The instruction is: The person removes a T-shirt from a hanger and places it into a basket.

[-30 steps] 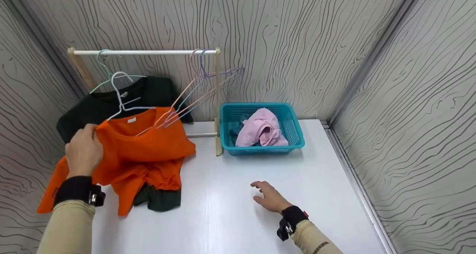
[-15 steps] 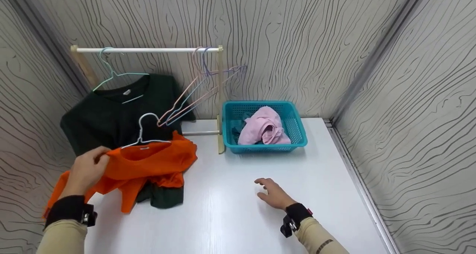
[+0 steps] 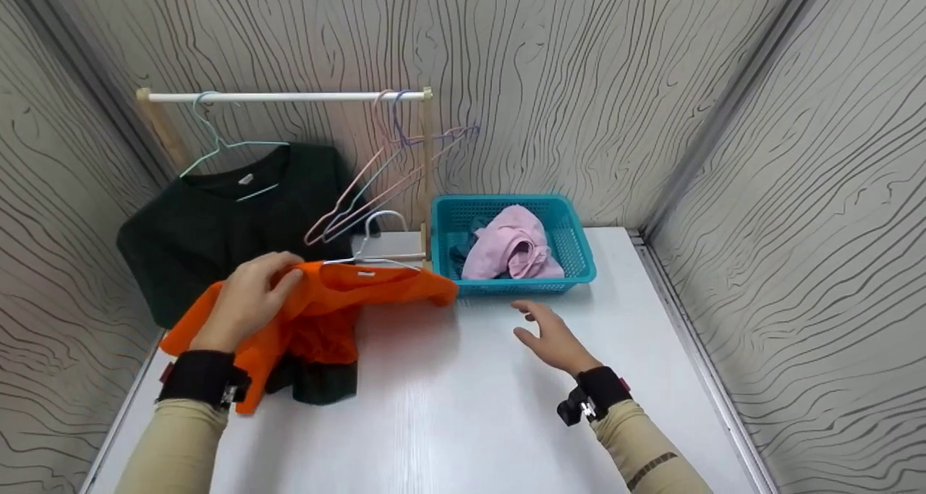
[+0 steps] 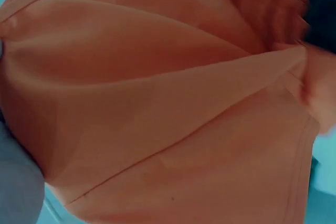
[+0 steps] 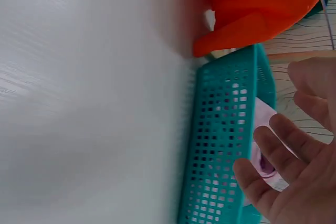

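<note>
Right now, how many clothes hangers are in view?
4: a green hanger in the dark shirt, on the rod; a pink hanger and a purple hanger at the rod's right end; a white hanger in the orange shirt, off the rod. More may be hidden.

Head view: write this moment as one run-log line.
left hand: grips orange shirt on white hanger | right hand: holds nothing, near teal basket | dark shirt: hung from rack
</note>
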`<state>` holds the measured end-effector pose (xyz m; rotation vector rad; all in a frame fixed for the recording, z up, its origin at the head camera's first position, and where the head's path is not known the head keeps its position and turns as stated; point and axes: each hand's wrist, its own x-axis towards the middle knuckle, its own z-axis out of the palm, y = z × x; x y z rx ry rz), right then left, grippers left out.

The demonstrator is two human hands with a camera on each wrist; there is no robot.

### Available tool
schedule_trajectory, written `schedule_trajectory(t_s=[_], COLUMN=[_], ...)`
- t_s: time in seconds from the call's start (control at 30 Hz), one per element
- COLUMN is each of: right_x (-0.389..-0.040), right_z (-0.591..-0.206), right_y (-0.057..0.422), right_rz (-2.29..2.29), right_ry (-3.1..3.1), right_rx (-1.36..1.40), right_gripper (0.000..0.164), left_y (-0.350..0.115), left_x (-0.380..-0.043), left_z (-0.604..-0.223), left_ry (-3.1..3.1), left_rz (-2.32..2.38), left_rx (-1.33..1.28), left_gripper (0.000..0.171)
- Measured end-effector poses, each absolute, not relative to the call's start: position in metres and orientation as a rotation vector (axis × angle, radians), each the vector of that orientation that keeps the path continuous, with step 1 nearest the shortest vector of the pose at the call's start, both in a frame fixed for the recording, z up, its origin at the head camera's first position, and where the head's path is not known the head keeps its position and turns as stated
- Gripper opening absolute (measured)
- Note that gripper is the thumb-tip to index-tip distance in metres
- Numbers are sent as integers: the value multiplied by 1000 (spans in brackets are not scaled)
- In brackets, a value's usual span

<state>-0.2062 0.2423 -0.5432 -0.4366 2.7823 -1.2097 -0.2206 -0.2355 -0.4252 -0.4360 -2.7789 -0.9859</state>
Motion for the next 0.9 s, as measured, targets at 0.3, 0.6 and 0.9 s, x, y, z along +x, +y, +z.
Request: schedule_trajectory(t_s=[0.3,0.6,0.9], right_x=[-212,-219,-223], right_z=[-481,-442,-429], right_y=[233,233,248], right_rz=[-1345,-1531,-1753], right_ry=[2826,2960,3162], right_rx=[-378,-468,-372], right_gripper=[64,46,21], left_y=[-172,-114,-79], left_x=[-236,-248,-252], left_z=[-408,-391,-392], left_ry=[-2679,-2574,-2585], left_rz=[-1038,-1200,-1327], left_rx=[-584,-645,-674], left_gripper=[20,18,21])
